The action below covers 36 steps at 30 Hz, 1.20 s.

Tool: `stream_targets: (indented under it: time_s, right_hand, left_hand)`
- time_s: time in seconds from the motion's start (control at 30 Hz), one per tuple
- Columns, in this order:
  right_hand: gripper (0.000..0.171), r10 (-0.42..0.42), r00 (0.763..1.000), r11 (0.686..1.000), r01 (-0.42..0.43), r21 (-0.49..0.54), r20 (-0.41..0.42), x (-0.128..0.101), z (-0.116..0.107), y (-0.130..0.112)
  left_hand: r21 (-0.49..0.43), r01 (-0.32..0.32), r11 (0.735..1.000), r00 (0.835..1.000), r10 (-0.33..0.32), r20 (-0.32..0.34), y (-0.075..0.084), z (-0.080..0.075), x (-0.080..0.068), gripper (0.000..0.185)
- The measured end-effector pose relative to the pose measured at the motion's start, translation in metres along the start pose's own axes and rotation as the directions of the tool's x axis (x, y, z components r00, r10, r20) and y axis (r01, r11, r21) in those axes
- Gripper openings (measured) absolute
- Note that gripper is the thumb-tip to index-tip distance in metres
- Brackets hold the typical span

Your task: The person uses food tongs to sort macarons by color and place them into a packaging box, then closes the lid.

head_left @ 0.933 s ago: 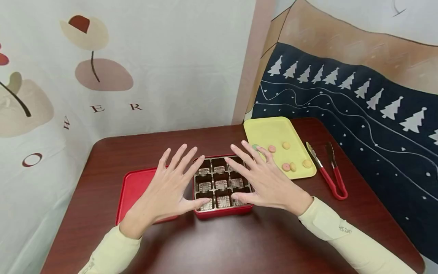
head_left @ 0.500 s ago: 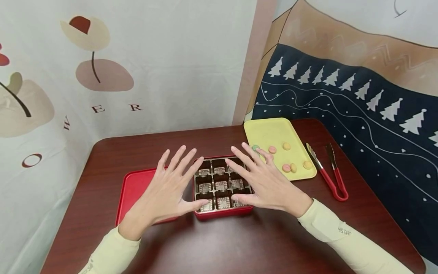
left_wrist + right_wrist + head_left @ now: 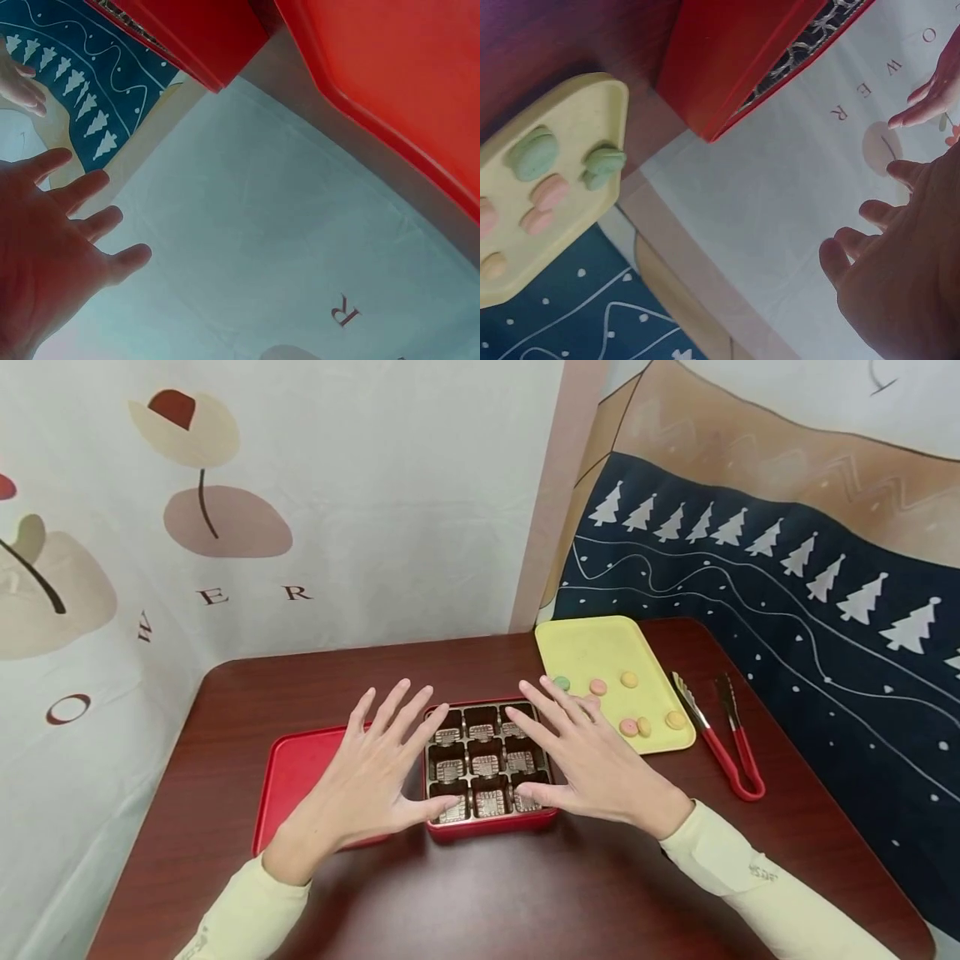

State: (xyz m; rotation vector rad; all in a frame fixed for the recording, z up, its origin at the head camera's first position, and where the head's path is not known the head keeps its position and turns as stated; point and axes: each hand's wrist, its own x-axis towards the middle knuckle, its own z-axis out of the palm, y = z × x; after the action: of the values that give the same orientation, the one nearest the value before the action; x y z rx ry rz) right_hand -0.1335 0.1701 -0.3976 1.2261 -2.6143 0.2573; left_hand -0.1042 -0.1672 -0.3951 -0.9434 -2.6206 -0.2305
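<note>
Head view shows both hands of a person held in the air over a dark reddish-brown worktop [image 3: 480,902], with palms turned down. The left hand [image 3: 363,785] has its fingers straight and spread, so its grip is free; it covers part of a flat red rectangular tray-like piece [image 3: 306,768] and comes to the left edge of a red rectangular box [image 3: 491,830]. The right hand [image 3: 603,772] is spread in the same manner, its grip also free, over the right side of this box. The box stands on the worktop between the two hands, and inside it lies a shiny dark-brown insert [image 3: 485,765] with nine square compartments. To the right and farther back, a pale yellow rectangular tray [image 3: 588,647] carries small round sweets, which are green [image 3: 561,682], pink [image 3: 597,687] and yellow [image 3: 628,679]. Just beside this tray, metal tongs with red handles [image 3: 720,752] lie with their arms apart.
</note>
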Motion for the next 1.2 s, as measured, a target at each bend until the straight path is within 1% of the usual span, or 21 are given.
stream_targets:
  time_s: [0.13,0.23,0.33,0.5,0.7,0.87,1.03,1.1,1.2]
  right_hand:
    - [0.091,0.034,0.999,0.999,-0.034,0.021,0.003,-0.010,0.001,0.007]
    - [0.092,0.064,0.998,0.998,-0.065,0.024,0.010,-0.017,0.001,0.012]
    - [0.093,0.099,0.995,0.995,-0.099,0.027,0.011,-0.024,0.000,0.017]
    - [0.092,0.156,0.988,0.987,-0.156,0.044,0.016,-0.036,-0.002,0.026]
    - [0.088,0.236,0.972,0.968,-0.235,0.085,-0.006,-0.056,-0.003,0.044]
    - [0.087,0.335,0.942,0.939,-0.333,0.087,-0.013,-0.081,-0.003,0.063]
    - [0.084,0.435,0.901,0.899,-0.433,0.068,-0.008,-0.104,-0.008,0.081]
    - [0.084,0.478,0.879,0.877,-0.476,0.069,-0.005,-0.111,-0.010,0.086]
    - [0.088,0.549,0.836,0.834,-0.548,0.068,0.003,-0.120,-0.012,0.094]
  left_hand:
    - [-0.036,0.032,0.999,0.999,-0.030,0.040,0.000,0.004,-0.002,0.108]
    - [-0.073,0.067,0.995,0.995,-0.061,0.078,0.000,0.008,-0.005,0.110]
    - [-0.107,0.095,0.990,0.991,-0.085,0.100,-0.001,0.012,-0.008,0.112]
    - [-0.173,0.144,0.974,0.983,-0.121,0.135,-0.004,0.018,-0.011,0.115]
    - [-0.239,0.203,0.950,0.966,-0.155,0.207,-0.007,0.025,-0.016,0.123]
    - [-0.270,0.220,0.937,0.956,-0.153,0.248,-0.011,0.029,-0.019,0.127]
    - [-0.273,0.223,0.936,0.952,-0.148,0.268,-0.017,0.034,-0.022,0.130]
    - [-0.276,0.224,0.935,0.950,-0.147,0.274,-0.019,0.036,-0.023,0.131]
    - [-0.284,0.227,0.932,0.949,-0.146,0.280,-0.020,0.037,-0.023,0.135]
